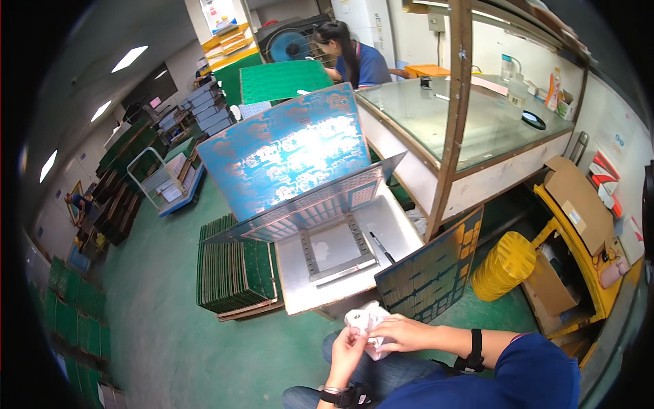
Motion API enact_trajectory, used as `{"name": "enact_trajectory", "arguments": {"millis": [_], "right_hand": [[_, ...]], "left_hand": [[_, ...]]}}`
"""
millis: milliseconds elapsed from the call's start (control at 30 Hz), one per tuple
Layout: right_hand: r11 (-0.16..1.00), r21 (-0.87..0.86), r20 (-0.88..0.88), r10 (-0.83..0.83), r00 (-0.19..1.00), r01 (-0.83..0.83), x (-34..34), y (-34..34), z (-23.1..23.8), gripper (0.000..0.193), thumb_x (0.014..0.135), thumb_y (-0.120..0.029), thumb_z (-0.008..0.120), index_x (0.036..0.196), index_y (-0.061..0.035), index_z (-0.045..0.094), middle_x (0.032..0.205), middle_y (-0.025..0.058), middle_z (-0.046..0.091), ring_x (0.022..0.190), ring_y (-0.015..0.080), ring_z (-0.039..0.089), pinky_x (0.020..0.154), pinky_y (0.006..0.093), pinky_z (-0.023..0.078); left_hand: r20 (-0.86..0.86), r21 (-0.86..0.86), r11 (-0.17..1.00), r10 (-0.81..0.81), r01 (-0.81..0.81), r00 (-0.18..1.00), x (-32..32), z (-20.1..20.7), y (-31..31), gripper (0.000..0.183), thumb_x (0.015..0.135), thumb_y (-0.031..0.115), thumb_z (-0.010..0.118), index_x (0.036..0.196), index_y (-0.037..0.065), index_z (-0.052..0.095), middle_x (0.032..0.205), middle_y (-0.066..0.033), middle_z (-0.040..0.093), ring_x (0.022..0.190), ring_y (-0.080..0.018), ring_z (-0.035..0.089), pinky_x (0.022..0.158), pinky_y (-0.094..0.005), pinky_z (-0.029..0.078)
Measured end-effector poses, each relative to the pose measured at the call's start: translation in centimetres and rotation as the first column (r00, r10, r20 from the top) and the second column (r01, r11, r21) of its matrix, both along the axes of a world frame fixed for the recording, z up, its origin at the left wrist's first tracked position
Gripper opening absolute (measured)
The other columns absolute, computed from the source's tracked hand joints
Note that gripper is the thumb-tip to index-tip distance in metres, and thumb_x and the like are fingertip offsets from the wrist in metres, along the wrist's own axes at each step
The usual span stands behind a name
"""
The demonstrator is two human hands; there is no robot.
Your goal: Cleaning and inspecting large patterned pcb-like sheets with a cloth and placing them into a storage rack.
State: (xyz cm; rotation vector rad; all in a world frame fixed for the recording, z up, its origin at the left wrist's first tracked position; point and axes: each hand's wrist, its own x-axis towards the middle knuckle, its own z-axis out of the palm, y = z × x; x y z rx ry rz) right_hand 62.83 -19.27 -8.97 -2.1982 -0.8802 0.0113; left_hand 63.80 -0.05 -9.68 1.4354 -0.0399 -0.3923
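Observation:
Above my lap, my left hand (346,352) and my right hand (400,332) come together on a small crumpled white bundle (368,317), tissue or thin plastic; I cannot tell which. The left fingers pinch its near side, while the right fingers close over it from the right. Just beyond is a white worktable (354,296) carrying a metal frame (338,249) and a black pen (382,247). A patterned panel (327,201) leans over the table, with a large blue copper-patterned panel (289,146) tilted behind it. To the right of the table a dark panel with golden patches (436,269) leans upright.
Green boards (235,266) are stacked left of the table. A glass-topped bench (470,123) with a wooden post (452,129) stands at the right, near a yellow drum (504,266) and a cardboard box (579,204). A co-worker (361,61) sits beyond; a trolley (174,184) stands at left.

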Motion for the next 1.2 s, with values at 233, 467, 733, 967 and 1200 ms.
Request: {"name": "enact_trajectory", "arguments": {"millis": [233,467,733,967,1200], "right_hand": [[0.927,-0.203,0.120,-0.295,0.948,0.315,-2.3,-8.1,0.8,0.015,0.072,-0.018,0.061,0.086,-0.0116,0.062,0.086,0.0035,0.062,0.088,0.0193,0.058,0.087,0.0402,0.037],[0.607,-0.065,0.278,-0.751,0.599,0.792,-4.5,-21.4,4.2,0.014,0.066,-0.010,0.067,0.080,-0.0087,0.067,0.090,0.0077,0.063,0.088,0.0248,0.058,0.076,0.0363,0.043],[0.436,-0.158,0.412,-0.786,0.461,0.886,-4.6,-25.3,11.9,0.017,0.064,-0.006,0.070,0.081,-0.0044,0.066,0.100,0.0084,0.056,0.096,0.0280,0.048,0.083,0.0377,0.038],[0.632,-0.475,0.246,-0.573,0.782,0.612,-0.1,-22.5,16.7,0.014,0.067,-0.008,0.067,0.080,-0.0056,0.065,0.080,0.0080,0.060,0.082,0.0270,0.053,0.075,0.0339,0.044],[0.525,-0.817,-0.080,-0.513,0.855,0.239,6.9,-25.8,7.3,0.018,0.071,-0.017,0.062,0.087,-0.0146,0.069,0.086,0.0121,0.064,0.089,0.0293,0.058,0.078,0.0388,0.048]], "left_hand": [[0.385,0.397,0.910,-0.283,0.119,0.879,3.8,1.7,-5.0,0.012,0.082,0.011,0.060,0.086,-0.001,0.059,0.080,-0.0095,0.060,0.074,-0.0184,0.058,0.067,-0.0299,0.046],[0.777,0.577,0.758,-0.395,-0.304,0.490,9.7,2.1,-10.9,0.039,0.074,0.011,0.065,0.111,0.004,0.052,0.099,-0.0142,0.056,0.100,-0.0316,0.051,0.090,-0.0424,0.037],[0.529,0.838,0.507,-0.661,-0.203,0.532,10.7,0.3,-14.9,0.022,0.075,0.010,0.055,0.097,0.009,0.056,0.080,-0.0070,0.057,0.077,-0.0250,0.057,0.068,-0.0374,0.047],[0.442,0.826,0.553,-0.757,0.112,0.481,3.4,2.8,-13.9,0.025,0.075,0.003,0.047,0.097,0.010,0.054,0.078,-0.0101,0.056,0.073,-0.0283,0.061,0.057,-0.0382,0.050],[0.403,0.756,0.503,-0.862,0.419,0.308,-2.0,2.3,-14.9,0.033,0.070,0.000,0.054,0.102,0.005,0.048,0.081,-0.0151,0.057,0.065,-0.0325,0.061,0.055,-0.0386,0.051]]}}
